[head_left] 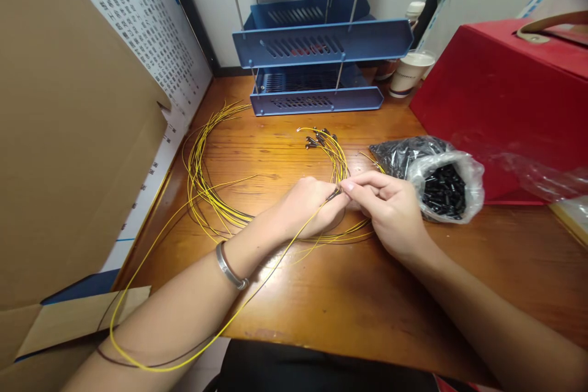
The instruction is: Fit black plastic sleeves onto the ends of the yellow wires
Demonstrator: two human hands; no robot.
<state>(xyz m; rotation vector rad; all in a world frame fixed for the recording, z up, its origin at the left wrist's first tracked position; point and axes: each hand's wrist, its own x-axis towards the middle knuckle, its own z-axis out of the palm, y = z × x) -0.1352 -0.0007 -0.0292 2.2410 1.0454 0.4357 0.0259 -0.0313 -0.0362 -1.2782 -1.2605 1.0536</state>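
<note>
My left hand [316,205] is closed in a pinch on a small black connector [334,194], from which a thin yellow and black wire [271,272] loops back over my left forearm. Fingertips of my right hand [390,205] meet the left ones at the connector's end; whatever lies between them is too small to make out. Behind the hands curves a bundle of yellow wires [337,156] ending in several black connectors [316,139]. A larger coil of yellow and black wires [195,165] lies on the table to the left, running behind my left wrist.
To the right, a clear plastic bag [475,180] of small black parts [444,193] lies with its mouth toward me. Beyond it are a red box [500,104] and a paper cup [408,76]. A blue tray rack [316,101] stands at the back; cardboard [78,135] borders the left.
</note>
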